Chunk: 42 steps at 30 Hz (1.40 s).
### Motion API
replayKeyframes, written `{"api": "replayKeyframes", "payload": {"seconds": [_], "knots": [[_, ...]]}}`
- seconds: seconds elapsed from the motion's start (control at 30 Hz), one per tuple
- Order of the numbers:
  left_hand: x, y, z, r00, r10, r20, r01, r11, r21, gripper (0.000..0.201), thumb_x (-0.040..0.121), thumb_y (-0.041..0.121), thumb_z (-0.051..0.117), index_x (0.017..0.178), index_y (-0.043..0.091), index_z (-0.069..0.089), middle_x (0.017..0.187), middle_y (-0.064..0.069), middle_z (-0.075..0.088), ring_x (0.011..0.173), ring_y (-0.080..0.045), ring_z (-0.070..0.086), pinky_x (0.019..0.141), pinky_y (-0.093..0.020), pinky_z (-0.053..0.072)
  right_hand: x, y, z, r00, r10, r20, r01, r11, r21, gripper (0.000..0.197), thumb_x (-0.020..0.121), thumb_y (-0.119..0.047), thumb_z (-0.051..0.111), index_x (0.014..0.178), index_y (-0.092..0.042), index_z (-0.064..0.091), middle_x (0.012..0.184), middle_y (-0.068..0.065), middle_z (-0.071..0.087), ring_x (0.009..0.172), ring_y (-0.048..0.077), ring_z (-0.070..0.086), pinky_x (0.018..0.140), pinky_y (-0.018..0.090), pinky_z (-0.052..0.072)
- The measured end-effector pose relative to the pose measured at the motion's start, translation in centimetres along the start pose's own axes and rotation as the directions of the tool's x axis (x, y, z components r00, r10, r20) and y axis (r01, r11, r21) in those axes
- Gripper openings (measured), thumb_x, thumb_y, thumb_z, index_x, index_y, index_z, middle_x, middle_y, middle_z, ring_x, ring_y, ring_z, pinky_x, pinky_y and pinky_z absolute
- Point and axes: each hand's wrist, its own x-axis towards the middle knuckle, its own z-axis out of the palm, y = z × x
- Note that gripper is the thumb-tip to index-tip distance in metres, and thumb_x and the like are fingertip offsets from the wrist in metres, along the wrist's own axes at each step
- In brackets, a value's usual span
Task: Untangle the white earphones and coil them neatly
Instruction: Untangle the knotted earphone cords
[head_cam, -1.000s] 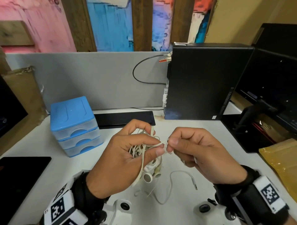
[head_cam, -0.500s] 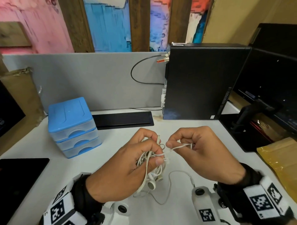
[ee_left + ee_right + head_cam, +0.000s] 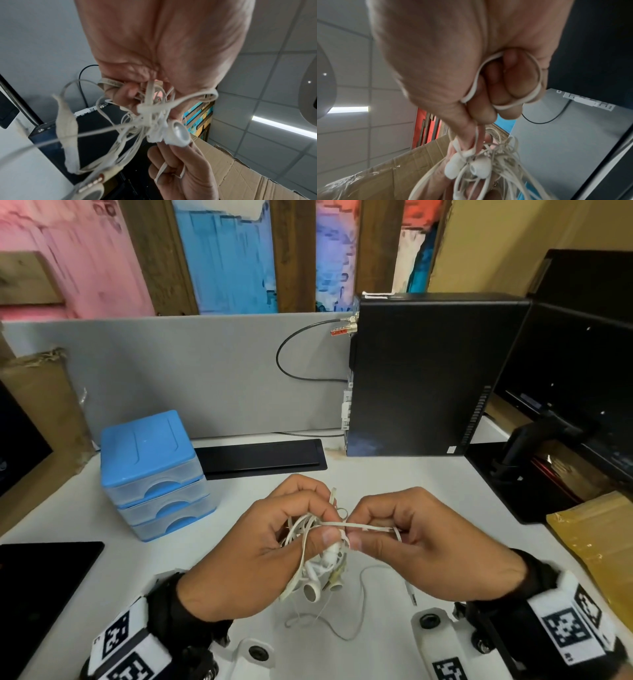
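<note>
Your left hand (image 3: 260,556) grips the tangled bundle of white earphones (image 3: 318,563) above the bench (image 3: 394,474), its thumb and fingers curled round the wad, with the earbuds (image 3: 313,589) dangling below. Your right hand (image 3: 421,546) pinches a strand pulled taut from the knot and looped round its curled fingers (image 3: 513,86). Loose cord trails onto the bench between your wrists.

An office desk: grey partition (image 3: 171,371), black computer tower (image 3: 428,371), monitor (image 3: 582,371), blue drawer unit (image 3: 150,467).

Black wrist straps (image 3: 178,604) carry white camera mounts (image 3: 442,642) bearing black-and-white square markers (image 3: 565,628).
</note>
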Motion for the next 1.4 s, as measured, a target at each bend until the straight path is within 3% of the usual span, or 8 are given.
{"api": "replayKeyframes", "payload": {"seconds": [0.2, 0.43, 0.53, 0.77, 0.9, 0.97, 1.23, 1.4], "knots": [[0.2, -0.1, -0.5, 0.999, 0.030, -0.044, -0.029, 0.999, 0.030, 0.011, 0.087, 0.038, 0.063, 0.089, 0.029, 0.071, 0.101, 0.008, 0.058, 0.098, -0.019, 0.060, 0.085, -0.020, 0.045, 0.3, 0.2, 0.2, 0.998, -0.032, -0.056, 0.032, 0.999, -0.012, 0.013, 0.093, -0.029, 0.068, 0.089, -0.021, 0.077, 0.063, 0.003, 0.059, 0.057, 0.015, 0.047, 0.058, 0.033, 0.043], [0.1, -0.2, -0.7, 0.998, -0.029, -0.064, 0.034, 0.997, 0.072, 0.011, 0.083, 0.036, 0.071, 0.091, 0.030, 0.072, 0.106, 0.008, 0.058, 0.095, -0.021, 0.061, 0.080, -0.026, 0.049, 1.1, 0.4, 1.5, 0.883, -0.091, -0.460, 0.124, 0.991, 0.043, 0.011, 0.088, -0.040, 0.072, 0.091, -0.032, 0.078, 0.067, 0.006, 0.069, 0.063, 0.035, 0.060, 0.059, 0.044, 0.051], [0.1, -0.1, -0.5, 0.992, -0.102, -0.077, 0.103, 0.995, 0.014, 0.026, 0.078, 0.025, 0.078, 0.102, 0.031, 0.070, 0.105, 0.005, 0.063, 0.090, -0.021, 0.066, 0.079, -0.038, 0.056, 1.2, 0.3, 1.9, 0.845, -0.128, -0.519, 0.181, 0.982, 0.052, 0.012, 0.092, -0.034, 0.069, 0.088, -0.030, 0.079, 0.066, -0.014, 0.068, 0.059, 0.008, 0.060, 0.057, 0.022, 0.047], [0.4, -0.2, -1.1, 0.966, -0.149, -0.213, 0.141, 0.988, -0.056, 0.040, 0.080, 0.000, 0.078, 0.100, 0.030, 0.061, 0.095, -0.001, 0.070, 0.083, -0.031, 0.068, 0.073, -0.055, 0.057, 0.5, -0.3, 1.0, 0.701, -0.285, -0.654, 0.104, 0.948, -0.302, 0.022, 0.092, -0.037, 0.058, 0.088, -0.025, 0.077, 0.099, -0.014, 0.068, 0.100, 0.016, 0.060, 0.085, 0.018, 0.043], [0.4, -0.3, -1.3, 0.966, -0.082, -0.246, 0.056, 0.992, -0.113, 0.038, 0.076, 0.009, 0.082, 0.102, 0.027, 0.061, 0.102, 0.001, 0.071, 0.090, -0.026, 0.070, 0.084, -0.048, 0.057, 0.1, -1.1, 0.5, 0.901, -0.049, -0.431, 0.109, 0.987, 0.117, 0.017, 0.088, -0.026, 0.063, 0.078, -0.014, 0.069, 0.065, 0.004, 0.066, 0.061, 0.023, 0.060, 0.071, 0.042, 0.052], [0.2, -0.1, -1.4, 0.969, -0.033, -0.244, 0.000, 0.991, -0.134, 0.036, 0.072, 0.020, 0.078, 0.105, 0.027, 0.063, 0.109, -0.001, 0.070, 0.096, -0.028, 0.069, 0.087, -0.044, 0.056, 0.1, -1.3, 0.8, 0.967, 0.095, -0.236, -0.005, 0.935, 0.353, 0.007, 0.082, -0.019, 0.067, 0.081, -0.012, 0.066, 0.050, 0.005, 0.050, 0.043, 0.021, 0.044, 0.054, 0.034, 0.050], [0.0, 0.9, -1.3, 0.969, 0.049, -0.240, -0.116, 0.955, -0.274, 0.036, 0.089, -0.002, 0.040, 0.111, 0.012, 0.065, 0.120, -0.008, 0.070, 0.105, -0.021, 0.068, 0.084, -0.023, 0.052, 1.1, -0.6, 2.2, 0.918, 0.103, -0.382, 0.070, 0.908, 0.413, 0.023, 0.084, -0.023, 0.066, 0.080, -0.001, 0.071, 0.046, -0.009, 0.041, 0.042, 0.006, 0.025, 0.043, 0.013, 0.026], [0.3, 0.7, -0.9, 0.944, 0.060, -0.323, -0.130, 0.971, -0.200, 0.009, 0.090, 0.020, 0.064, 0.096, 0.014, 0.066, 0.115, -0.003, 0.074, 0.102, -0.016, 0.070, 0.083, -0.022, 0.054, 0.9, -0.8, 3.0, 0.878, 0.005, -0.479, 0.171, 0.930, 0.324, 0.015, 0.087, -0.023, 0.073, 0.078, -0.012, 0.078, 0.051, 0.008, 0.048, 0.047, 0.021, 0.032, 0.047, 0.024, 0.031]]}}
